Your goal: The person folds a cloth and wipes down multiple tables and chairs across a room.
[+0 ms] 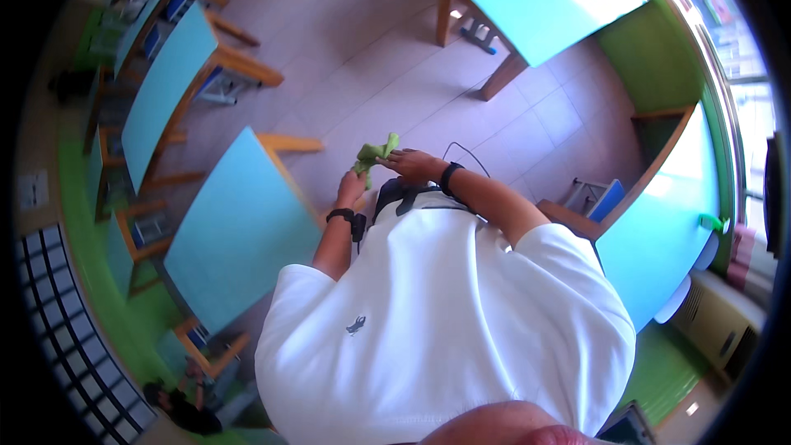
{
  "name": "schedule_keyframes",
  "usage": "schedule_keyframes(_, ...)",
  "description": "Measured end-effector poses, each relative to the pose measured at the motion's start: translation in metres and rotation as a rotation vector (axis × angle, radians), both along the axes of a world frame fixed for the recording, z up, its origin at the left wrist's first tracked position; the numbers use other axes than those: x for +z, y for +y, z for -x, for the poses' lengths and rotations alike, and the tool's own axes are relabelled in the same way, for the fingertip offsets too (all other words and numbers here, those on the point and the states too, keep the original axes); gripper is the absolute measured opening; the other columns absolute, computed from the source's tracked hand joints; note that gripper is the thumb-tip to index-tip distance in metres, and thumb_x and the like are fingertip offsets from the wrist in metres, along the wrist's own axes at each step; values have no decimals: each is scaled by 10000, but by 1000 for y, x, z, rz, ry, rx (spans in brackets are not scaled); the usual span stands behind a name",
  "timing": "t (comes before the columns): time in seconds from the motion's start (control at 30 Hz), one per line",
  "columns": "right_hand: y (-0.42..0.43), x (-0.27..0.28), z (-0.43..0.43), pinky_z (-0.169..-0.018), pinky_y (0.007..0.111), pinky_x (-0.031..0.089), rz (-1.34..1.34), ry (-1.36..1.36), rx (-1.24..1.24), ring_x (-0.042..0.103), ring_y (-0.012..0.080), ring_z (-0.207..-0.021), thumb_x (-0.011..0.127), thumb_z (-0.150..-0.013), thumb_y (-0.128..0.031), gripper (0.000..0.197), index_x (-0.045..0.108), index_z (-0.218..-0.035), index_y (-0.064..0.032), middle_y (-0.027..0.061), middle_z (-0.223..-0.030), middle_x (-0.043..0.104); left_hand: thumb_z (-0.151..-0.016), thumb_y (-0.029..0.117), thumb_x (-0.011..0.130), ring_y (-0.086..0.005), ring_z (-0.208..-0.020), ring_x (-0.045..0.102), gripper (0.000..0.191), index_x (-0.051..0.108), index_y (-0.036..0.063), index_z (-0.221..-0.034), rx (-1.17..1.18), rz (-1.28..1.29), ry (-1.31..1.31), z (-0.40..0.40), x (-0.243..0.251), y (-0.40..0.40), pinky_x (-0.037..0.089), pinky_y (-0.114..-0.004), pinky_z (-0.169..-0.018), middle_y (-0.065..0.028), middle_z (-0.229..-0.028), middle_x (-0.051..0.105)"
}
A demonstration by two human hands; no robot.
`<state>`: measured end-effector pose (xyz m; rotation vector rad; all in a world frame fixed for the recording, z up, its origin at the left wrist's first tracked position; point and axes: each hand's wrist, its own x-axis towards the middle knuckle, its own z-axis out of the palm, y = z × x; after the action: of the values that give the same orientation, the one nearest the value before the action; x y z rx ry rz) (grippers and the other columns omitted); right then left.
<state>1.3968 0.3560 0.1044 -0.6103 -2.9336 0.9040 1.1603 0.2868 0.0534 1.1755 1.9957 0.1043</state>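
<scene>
A crumpled green cloth is in front of my waist, above the tiled floor. My left hand grips its lower end, and a short tail of cloth hangs beside the fingers. With fingers stretched out, my right hand lies against the cloth's right side. The palm faces away, so I cannot tell whether it pinches the fabric. Both wrists wear dark bands, and a small black device sits at the left one.
Close on my left stands a light-blue table; another blue table is beyond it. Ahead right is a blue table. At my right, a window-side table adjoins a small stool. A person is at lower left.
</scene>
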Motion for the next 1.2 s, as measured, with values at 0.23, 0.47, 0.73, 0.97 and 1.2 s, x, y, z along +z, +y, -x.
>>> schedule_keyframes(0.23,50,-12,-143,-986,406,433,145,-149,-644,501,362,-1189,597,-813,-215,747,262,-1456,-40,211,-1341,472,-851,261,565,-407,-992,602,368,580,19,-1129,-520,-326,-274,-146,15,144,480,-443,-848,-236,-1041,641)
schedule_keyframes(0.47,71,-26,-250,-1015,399,411,43,-189,-861,414,333,-1273,532,-757,-109,584,437,-1317,25,179,-1316,468,-855,276,527,-381,-921,640,339,636,-7,-1007,-800,-2,-362,-268,39,258,483,-411,-799,-236,-963,659)
schedule_keyframes(0.73,174,-10,-320,-979,392,439,-47,-147,-876,449,324,-1216,535,-753,-114,537,469,-1253,67,167,-1258,489,-872,311,515,-409,-950,618,400,587,4,-1118,-764,-290,-493,-383,45,396,483,-427,-811,-260,-1009,640)
schedule_keyframes(0.97,264,-19,-382,-940,445,441,171,-58,-1231,516,415,-1095,618,-778,-180,440,541,-1145,50,277,-1175,525,-824,273,540,-430,-968,592,365,580,32,-1095,-945,-260,-302,-464,48,447,474,-482,-838,-254,-1021,632)
schedule_keyframes(1.2,279,-22,-416,-925,455,445,62,5,-1175,502,401,-1113,589,-763,-169,364,587,-1050,56,252,-1154,530,-771,161,548,-408,-896,606,226,581,65,-973,-1188,-262,-262,-485,6,436,484,-498,-774,-191,-943,644)
